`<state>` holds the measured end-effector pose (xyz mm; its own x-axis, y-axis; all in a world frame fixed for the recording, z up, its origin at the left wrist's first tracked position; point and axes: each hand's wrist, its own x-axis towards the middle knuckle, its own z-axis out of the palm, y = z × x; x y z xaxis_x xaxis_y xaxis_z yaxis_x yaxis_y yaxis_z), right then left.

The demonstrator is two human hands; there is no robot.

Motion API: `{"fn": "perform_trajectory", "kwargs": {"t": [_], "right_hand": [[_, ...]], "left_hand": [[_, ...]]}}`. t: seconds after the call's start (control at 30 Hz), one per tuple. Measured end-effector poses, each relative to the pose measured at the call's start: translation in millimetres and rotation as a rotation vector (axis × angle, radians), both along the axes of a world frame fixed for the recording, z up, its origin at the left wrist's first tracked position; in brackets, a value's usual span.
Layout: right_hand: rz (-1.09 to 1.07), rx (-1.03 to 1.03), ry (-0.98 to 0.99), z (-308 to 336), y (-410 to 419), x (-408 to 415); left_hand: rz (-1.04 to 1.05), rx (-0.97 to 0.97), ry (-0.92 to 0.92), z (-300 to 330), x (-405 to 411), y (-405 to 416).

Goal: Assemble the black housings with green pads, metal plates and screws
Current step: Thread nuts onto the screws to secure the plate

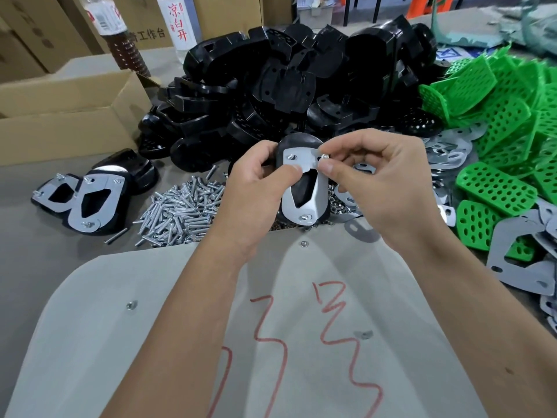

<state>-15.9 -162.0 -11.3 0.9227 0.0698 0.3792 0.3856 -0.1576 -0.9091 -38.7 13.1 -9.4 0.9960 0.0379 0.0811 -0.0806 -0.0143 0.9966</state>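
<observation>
many black housings (pixel 301 70) crowd grey table (pixel 45 251).

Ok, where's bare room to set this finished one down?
Bare grey table in front of the finished housings, left of the screw pile; also the pale sheet under the arms. Crowded: the right side, with metal plates and green pads.

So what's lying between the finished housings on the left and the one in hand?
In the head view, a loose pile of screws fills that stretch, from the finished housings to the held housing.
</observation>
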Motion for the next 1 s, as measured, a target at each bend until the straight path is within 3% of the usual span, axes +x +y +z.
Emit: {"fn": "perform_trajectory", "kwargs": {"t": [0.33, 0.6, 1.0], "right_hand": [[-0.129, -0.006, -0.133, -1.7, 3.0, -3.7], [-0.006, 0.22, 0.01, -8.4, 4.6, 1.4], [0.039, 0.157, -0.06, -11.0, -2.1, 7.3]], "left_hand": [[-0.028, -0.067, -0.047, -0.3, -1.8, -6.4], [-0.039, -0.123, -0.044, -0.4, -3.7, -12.5], [0.013, -0.102, 0.02, -1.6, -2.3, -11.6]]}}
